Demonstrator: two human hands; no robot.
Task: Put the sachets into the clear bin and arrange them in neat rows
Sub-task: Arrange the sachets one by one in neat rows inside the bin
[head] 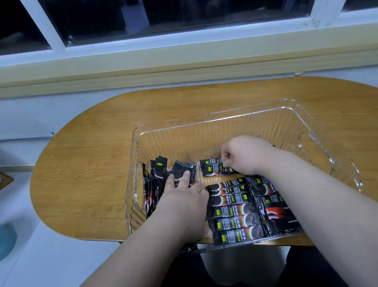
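Fingers [186, 177] on the left hand [183, 202] are pretty much straight and not gripping anything. They're just pressed against the upright sachets [157, 175] leaning at the left end of the clear bin [204, 117]. My guess is they're propping that bunch so it doesn't flop over. (tidy_moss)

Yep, same read. Moving right, there's the flat row [232, 207] lying side by side by the near wall, and that one looks fairly neat already. Behind it the right hand [245, 157] has its fingers [226, 160] curled in, pinching the end of a loose sachet [213, 167] that's flat on the bin floor. A second one lies right beside it, and I can't tell if both are caught. (kettle_on)

So which step is this? I can't spot any sachets out on the bare desk [89, 151], so the loading looks about done to me. (tidy_moss)

I'd call it the arranging part. The pinched one probably wants sliding up against a row with its edges squared, while the left hand keeps bracing the standing lot. After that, the overlapping stack [275, 206] half hidden under the right forearm looks like the messiest bit. It likely needs fanning out into its own row. The right end of the bin is bare floor, so there's space for it. Those packets look slippery, so I'd go with small nudges, not big shoves. (kettle_on)
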